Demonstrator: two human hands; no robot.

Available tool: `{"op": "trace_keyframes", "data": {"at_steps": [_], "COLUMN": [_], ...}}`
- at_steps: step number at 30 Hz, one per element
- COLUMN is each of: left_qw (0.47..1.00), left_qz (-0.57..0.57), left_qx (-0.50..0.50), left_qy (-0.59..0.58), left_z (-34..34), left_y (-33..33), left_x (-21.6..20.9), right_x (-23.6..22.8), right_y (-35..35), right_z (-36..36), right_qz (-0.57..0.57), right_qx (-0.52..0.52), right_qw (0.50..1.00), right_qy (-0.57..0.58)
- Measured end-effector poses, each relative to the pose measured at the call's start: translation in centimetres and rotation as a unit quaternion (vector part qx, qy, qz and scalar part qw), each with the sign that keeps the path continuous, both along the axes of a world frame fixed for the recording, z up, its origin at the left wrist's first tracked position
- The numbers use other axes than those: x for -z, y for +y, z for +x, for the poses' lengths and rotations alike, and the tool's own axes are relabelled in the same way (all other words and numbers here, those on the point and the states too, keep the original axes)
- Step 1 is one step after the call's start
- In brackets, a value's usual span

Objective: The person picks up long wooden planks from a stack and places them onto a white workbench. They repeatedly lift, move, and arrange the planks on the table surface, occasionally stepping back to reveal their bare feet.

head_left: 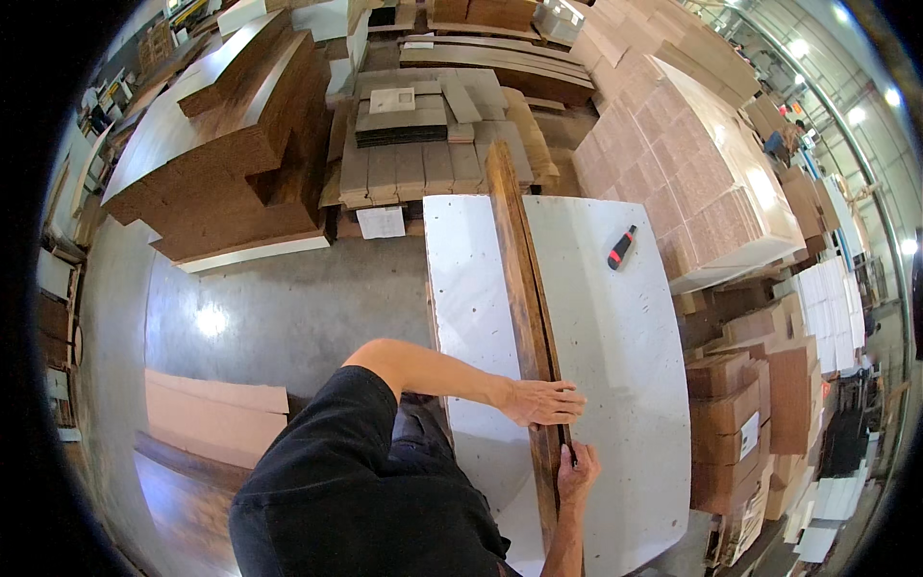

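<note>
A long, narrow brown wooden board [524,279] lies lengthwise on the white worktable [615,356], with a dark lengthwise gap or groove along its right side. My left hand [543,402] reaches across and grips it from above, fingers closed over the right edge. Just nearer to me, my right hand [577,471] is closed in a pinch at that same edge. Something small and dark shows at its fingertips, too hidden to name. A black and red hand tool [622,248], short like a knife or screwdriver handle, lies on the table's far right.
Large brown wooden panels [221,154] are stacked at far left. Beyond the table stands a pallet of flat grey-brown pieces [413,163]. Wrapped cartons [673,173] rise at far right, with more brown boxes [726,433] along the right side. Cardboard [216,404] lies at left.
</note>
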State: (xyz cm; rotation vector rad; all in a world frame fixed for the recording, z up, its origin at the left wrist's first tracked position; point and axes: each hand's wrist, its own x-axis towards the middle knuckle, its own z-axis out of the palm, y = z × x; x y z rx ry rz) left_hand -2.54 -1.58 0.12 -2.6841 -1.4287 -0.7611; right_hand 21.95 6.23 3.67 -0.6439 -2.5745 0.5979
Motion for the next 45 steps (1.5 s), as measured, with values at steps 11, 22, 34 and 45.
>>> {"op": "trace_keyframes", "data": {"at_steps": [11, 22, 34, 45], "left_qw": [0.991, 0.979, 0.965, 0.988], "left_qz": [-0.132, -0.202, -0.258, -0.144], "left_qx": [0.034, 0.017, -0.011, 0.000], "left_qy": [-0.011, 0.011, 0.036, 0.058], "left_z": [0.7, 3.1, 2.2, 4.0], "left_y": [1.9, 7.9, 9.4, 2.3], "left_x": [-2.0, -2.8, -1.9, -2.8], "right_x": [-2.1, 2.6, 3.5, 2.1], "right_y": [-1.4, -1.3, -0.2, -11.7], "right_z": [1.6, 5.9, 5.4, 29.9], "right_qz": [-0.116, -0.002, -0.050, 0.067], "right_qx": [0.084, 0.193, 0.187, 0.552], "right_qw": [0.987, 0.974, 0.971, 0.814], "right_qy": [-0.069, -0.116, -0.139, 0.166]}}
